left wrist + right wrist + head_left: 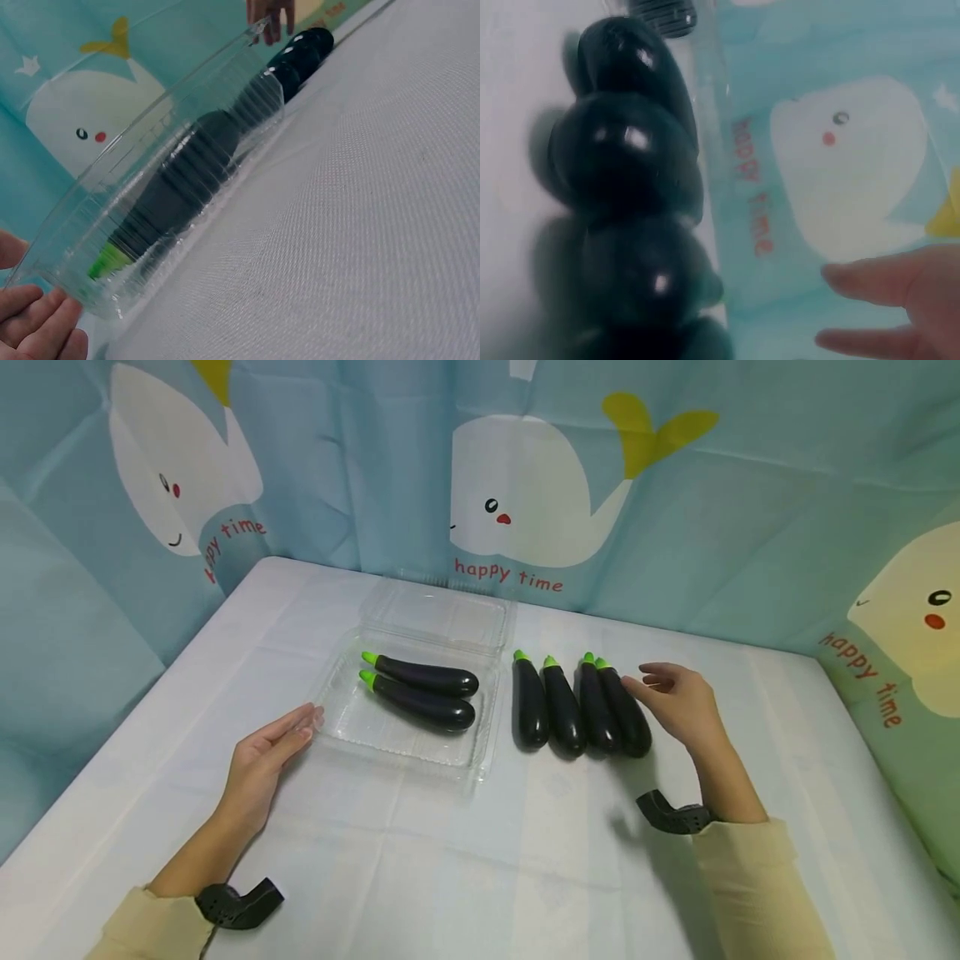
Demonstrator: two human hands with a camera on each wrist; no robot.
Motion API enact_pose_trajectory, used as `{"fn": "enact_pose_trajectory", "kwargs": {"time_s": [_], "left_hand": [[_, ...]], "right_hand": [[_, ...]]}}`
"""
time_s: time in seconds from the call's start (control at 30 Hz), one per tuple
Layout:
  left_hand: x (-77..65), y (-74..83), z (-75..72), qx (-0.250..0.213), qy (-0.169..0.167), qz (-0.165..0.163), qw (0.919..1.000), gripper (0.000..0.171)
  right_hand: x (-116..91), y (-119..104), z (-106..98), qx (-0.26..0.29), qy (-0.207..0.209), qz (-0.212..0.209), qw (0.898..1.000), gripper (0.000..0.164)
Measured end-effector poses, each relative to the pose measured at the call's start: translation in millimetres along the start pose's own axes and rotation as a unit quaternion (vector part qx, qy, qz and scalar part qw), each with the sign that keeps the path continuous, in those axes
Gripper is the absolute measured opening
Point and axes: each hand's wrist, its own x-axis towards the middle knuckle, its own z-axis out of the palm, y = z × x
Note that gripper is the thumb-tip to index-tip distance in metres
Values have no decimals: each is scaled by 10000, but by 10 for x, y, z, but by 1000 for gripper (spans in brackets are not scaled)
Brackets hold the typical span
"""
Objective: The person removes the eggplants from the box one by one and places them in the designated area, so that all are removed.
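Observation:
My left hand (258, 764) pinches the left rim of a clear plastic clamshell container (341, 720); the left wrist view shows the thumb above the rim and fingers (49, 322) below it. Inside the container lie two dark eggplants, a rear one (427, 677) and a front one (427, 707), their green stem ends to the left. To its right, several more eggplants lie side by side, stems pointing away. Beside the rightmost eggplant (628, 714) hovers my right hand (681, 703), holding nothing, with thumb and fingers apart in the right wrist view.
The container's lid (435, 610) lies folded back toward the rear edge of the white-covered table (420, 868). Behind the table hangs a blue curtain (390, 468) with whale prints.

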Motion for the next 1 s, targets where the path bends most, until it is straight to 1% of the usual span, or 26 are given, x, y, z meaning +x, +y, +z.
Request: {"fn": "enact_pose_trajectory", "kwargs": {"time_s": [0.1, 0.23, 0.37, 0.5, 0.8, 0.9, 1.0], "left_hand": [[1, 3, -3, 60, 20, 1, 10000, 52], [5, 5, -3, 49, 42, 11, 10000, 52], [14, 1, 8, 54, 33, 10, 10000, 52], [16, -1, 13, 131, 34, -5, 9999, 52], [-3, -3, 4, 200, 60, -32, 9998, 52], [-1, -5, 12, 200, 50, -14, 9998, 51], [2, -4, 15, 284, 42, -11, 9996, 51]], "right_hand": [[7, -131, 74, -11, -60, -189, 9998, 56], [14, -323, 196, 58, -257, -441, 9987, 54], [17, -459, 294, 145, -373, -583, 9975, 50], [13, -597, 432, 85, -495, -823, 9953, 48], [-37, -1060, 787, 64, -726, -1678, 9831, 47], [-44, -1165, 922, 14, -845, -1906, 9780, 46], [-50, -1235, 1064, 45, -1058, -2079, 9724, 46]]}}
